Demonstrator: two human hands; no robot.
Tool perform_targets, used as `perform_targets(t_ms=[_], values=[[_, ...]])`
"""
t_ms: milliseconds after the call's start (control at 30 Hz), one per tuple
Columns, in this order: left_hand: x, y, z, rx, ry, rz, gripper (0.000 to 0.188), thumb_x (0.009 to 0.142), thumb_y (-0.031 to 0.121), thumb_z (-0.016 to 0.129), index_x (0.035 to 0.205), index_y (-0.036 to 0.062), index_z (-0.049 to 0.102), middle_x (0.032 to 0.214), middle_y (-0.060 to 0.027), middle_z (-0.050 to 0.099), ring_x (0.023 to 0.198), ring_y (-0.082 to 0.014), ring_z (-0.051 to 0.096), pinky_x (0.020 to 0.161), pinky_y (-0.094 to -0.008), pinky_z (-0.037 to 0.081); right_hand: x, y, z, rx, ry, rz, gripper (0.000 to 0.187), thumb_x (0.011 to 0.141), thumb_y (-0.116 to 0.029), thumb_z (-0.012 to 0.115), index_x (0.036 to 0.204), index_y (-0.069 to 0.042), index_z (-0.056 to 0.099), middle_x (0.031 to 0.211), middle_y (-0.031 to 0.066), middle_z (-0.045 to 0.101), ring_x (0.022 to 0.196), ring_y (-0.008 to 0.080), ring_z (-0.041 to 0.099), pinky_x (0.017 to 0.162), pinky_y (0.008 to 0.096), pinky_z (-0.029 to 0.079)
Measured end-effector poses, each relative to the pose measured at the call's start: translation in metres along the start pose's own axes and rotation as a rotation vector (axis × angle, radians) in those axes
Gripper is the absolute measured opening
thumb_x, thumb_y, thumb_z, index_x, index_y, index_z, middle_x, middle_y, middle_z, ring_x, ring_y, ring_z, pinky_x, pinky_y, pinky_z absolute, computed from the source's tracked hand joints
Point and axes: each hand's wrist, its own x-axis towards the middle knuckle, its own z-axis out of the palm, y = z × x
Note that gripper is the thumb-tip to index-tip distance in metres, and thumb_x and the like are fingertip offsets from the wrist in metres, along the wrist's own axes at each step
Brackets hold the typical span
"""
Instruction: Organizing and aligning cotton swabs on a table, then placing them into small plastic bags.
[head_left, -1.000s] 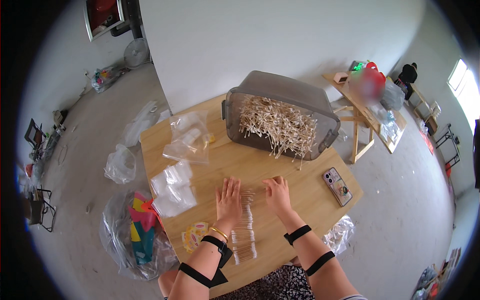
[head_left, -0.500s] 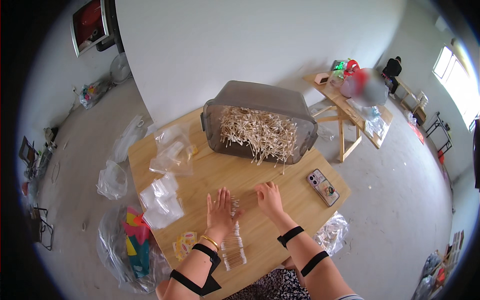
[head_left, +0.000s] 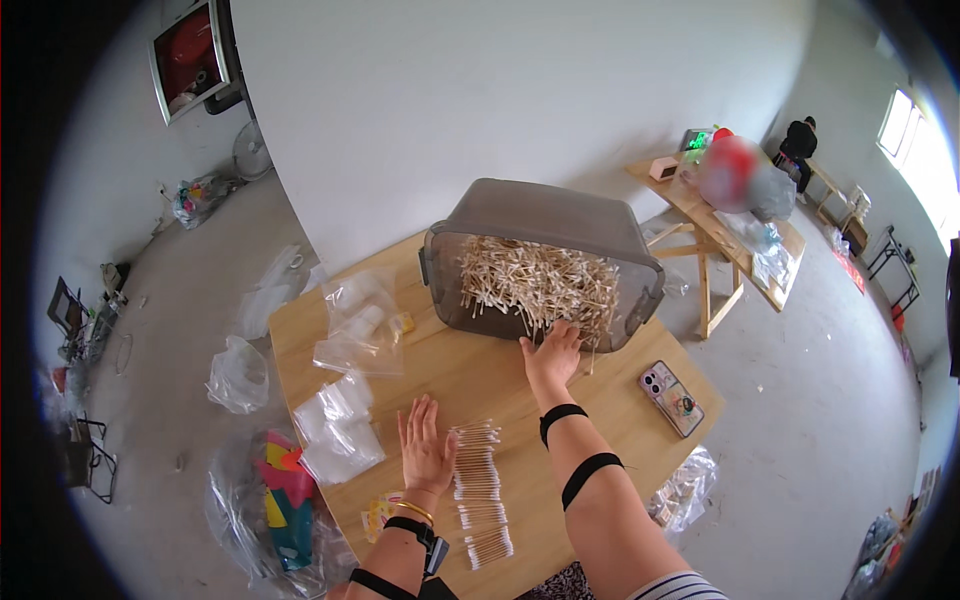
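Note:
My left hand (head_left: pixel 427 455) lies flat on the table with its fingers stretched out, right beside a long row of cotton swabs (head_left: pixel 480 490) laid side by side. Ahead of it, a grey plastic bin (head_left: pixel 540 210) rests on its side, its mouth facing me and a big heap of loose cotton swabs (head_left: pixel 530 280) inside. My right hand (head_left: pixel 552 358) reaches to the lower lip of that bin. Its thumb stands apart from the fingers, and the fingertips are at the edge of the heap, partly lost among the swabs; no swab shows clearly held.
Clear plastic bags (head_left: pixel 340 430) and small yellow packets (head_left: pixel 380 513) lie on the table's left side. A phone (head_left: pixel 671 398) is near the right edge. Bagged items (head_left: pixel 285 510) sit on the floor at left. Another wooden table (head_left: pixel 735 240) stands behind right; a person (head_left: pixel 798 142) is farther back.
My right hand has moved forward from the table to the swabs at the bin's mouth. My left hand has shifted off the swab row to its left side.

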Motion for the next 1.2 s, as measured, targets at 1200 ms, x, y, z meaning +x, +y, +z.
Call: perform_targets(t_ms=[1200], values=[[-0.001,-0.003,0.001,0.019,-0.060,-0.024,0.063,0.098,0.043,0.051,0.145,0.0014,0.041,0.153,-0.0150,0.041,0.144,-0.0319,0.036,0.124,-0.0521,0.017,-0.048,-0.017,0.006,0.208,-0.534,-0.686,0.017,0.082,-0.016,0.070,0.099,-0.016,0.070,0.113,0.0099,0.063,0.114,0.0350,0.055,0.096,0.0479,0.046]])
